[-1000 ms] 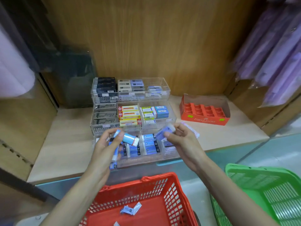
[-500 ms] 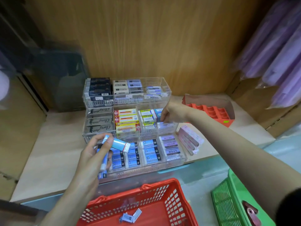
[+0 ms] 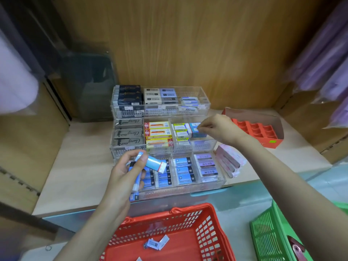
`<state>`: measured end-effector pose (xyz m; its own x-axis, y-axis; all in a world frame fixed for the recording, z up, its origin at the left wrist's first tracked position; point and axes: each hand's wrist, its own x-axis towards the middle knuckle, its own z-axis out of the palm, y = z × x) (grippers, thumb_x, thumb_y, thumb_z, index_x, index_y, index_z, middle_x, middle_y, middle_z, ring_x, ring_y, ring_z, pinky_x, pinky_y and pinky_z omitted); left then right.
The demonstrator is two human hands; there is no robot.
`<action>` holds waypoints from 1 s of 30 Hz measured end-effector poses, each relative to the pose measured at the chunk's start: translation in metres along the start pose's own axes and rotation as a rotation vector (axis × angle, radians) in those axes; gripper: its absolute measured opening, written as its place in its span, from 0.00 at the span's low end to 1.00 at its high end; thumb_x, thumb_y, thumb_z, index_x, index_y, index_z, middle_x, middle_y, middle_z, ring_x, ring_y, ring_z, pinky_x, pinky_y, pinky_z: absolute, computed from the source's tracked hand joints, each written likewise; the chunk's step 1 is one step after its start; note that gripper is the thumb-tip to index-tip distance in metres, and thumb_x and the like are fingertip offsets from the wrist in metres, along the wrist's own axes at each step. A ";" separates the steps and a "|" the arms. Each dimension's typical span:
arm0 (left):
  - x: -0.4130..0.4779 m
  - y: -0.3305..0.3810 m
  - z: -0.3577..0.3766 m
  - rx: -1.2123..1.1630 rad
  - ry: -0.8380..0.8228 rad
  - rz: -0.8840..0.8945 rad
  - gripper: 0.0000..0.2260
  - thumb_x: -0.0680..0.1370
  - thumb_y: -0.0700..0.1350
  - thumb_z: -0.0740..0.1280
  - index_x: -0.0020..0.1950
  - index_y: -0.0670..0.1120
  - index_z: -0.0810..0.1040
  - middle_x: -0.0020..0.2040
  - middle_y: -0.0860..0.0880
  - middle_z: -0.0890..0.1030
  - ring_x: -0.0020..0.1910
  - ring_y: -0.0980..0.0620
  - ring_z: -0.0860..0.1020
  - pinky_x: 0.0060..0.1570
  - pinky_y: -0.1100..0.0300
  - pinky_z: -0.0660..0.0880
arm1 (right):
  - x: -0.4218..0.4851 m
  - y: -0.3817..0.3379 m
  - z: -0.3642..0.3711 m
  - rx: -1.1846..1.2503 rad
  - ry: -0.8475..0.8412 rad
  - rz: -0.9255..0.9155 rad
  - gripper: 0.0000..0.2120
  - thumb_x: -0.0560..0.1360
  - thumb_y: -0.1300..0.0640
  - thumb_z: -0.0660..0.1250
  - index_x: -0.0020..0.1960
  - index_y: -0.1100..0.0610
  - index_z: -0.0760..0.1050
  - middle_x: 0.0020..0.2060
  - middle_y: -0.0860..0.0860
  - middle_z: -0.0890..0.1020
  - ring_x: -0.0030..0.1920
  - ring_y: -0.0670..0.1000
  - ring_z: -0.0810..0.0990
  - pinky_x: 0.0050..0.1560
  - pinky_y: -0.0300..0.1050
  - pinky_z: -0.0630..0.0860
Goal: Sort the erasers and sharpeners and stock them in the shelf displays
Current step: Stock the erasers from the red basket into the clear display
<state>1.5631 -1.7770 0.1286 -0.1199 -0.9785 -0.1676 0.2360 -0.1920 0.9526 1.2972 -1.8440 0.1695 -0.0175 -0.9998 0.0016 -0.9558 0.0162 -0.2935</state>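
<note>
A clear three-tier acrylic display (image 3: 205,107) with boxed erasers stands on the wooden shelf. My left hand (image 3: 126,176) hovers at the lowest tier's left front and grips several blue erasers, one light blue eraser (image 3: 156,163) sticking out to the right. My right hand (image 3: 218,129) reaches over the middle tier's right compartment, its fingertips pinching a blue eraser (image 3: 196,129) that lies on the stack there beside the Lyra erasers (image 3: 180,131).
A red basket (image 3: 207,232) below the shelf holds a few loose wrapped erasers (image 3: 156,243). A green basket (image 3: 267,242) sits at lower right. Pink eraser packs (image 3: 229,162) lean against the display's right side. An orange cardboard tray (image 3: 271,142) stands behind them.
My right hand carried a blue eraser from in front of my chest to the middle tier's right compartment and stays there. My left hand has kept its erasers near the lowest tier.
</note>
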 end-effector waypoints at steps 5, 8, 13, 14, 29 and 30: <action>-0.007 0.005 0.006 -0.077 0.001 -0.020 0.07 0.70 0.48 0.68 0.46 0.50 0.76 0.30 0.52 0.72 0.27 0.57 0.67 0.20 0.67 0.62 | -0.081 -0.064 0.008 0.779 0.021 0.057 0.07 0.78 0.59 0.64 0.46 0.58 0.80 0.40 0.52 0.84 0.34 0.41 0.76 0.37 0.33 0.70; -0.014 0.004 0.011 -0.084 -0.023 -0.037 0.05 0.72 0.47 0.67 0.46 0.50 0.75 0.29 0.52 0.71 0.28 0.57 0.67 0.20 0.68 0.62 | -0.114 -0.103 0.033 1.045 -0.120 0.111 0.06 0.76 0.58 0.66 0.53 0.54 0.75 0.40 0.53 0.81 0.35 0.44 0.77 0.34 0.32 0.70; -0.022 0.001 0.009 -0.047 -0.066 -0.014 0.08 0.68 0.51 0.68 0.46 0.52 0.77 0.32 0.52 0.74 0.29 0.56 0.69 0.23 0.67 0.65 | -0.120 -0.117 0.049 1.320 0.071 0.202 0.06 0.73 0.67 0.68 0.46 0.57 0.76 0.38 0.56 0.78 0.35 0.45 0.78 0.36 0.34 0.75; -0.023 0.000 0.007 -0.015 -0.057 -0.001 0.09 0.68 0.52 0.68 0.46 0.53 0.78 0.33 0.53 0.75 0.30 0.57 0.70 0.24 0.67 0.66 | -0.120 -0.116 0.049 1.351 0.096 0.204 0.07 0.73 0.67 0.68 0.46 0.57 0.76 0.38 0.56 0.79 0.37 0.48 0.78 0.36 0.35 0.75; -0.021 -0.017 0.003 0.168 -0.126 -0.267 0.09 0.77 0.48 0.65 0.50 0.44 0.79 0.42 0.46 0.82 0.26 0.57 0.66 0.22 0.67 0.61 | -0.134 -0.085 0.065 1.199 0.127 0.156 0.11 0.71 0.71 0.69 0.44 0.56 0.75 0.38 0.49 0.78 0.34 0.41 0.77 0.36 0.31 0.73; -0.021 -0.017 0.004 0.130 -0.140 -0.296 0.11 0.76 0.49 0.65 0.52 0.43 0.79 0.45 0.44 0.83 0.25 0.58 0.66 0.22 0.67 0.61 | -0.134 -0.084 0.065 1.197 0.128 0.131 0.11 0.70 0.72 0.69 0.43 0.56 0.75 0.38 0.46 0.79 0.35 0.40 0.77 0.36 0.31 0.72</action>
<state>1.5580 -1.7526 0.1166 -0.2979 -0.8603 -0.4136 0.0471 -0.4460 0.8938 1.3984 -1.7118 0.1320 -0.1873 -0.9821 -0.0196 -0.0692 0.0331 -0.9970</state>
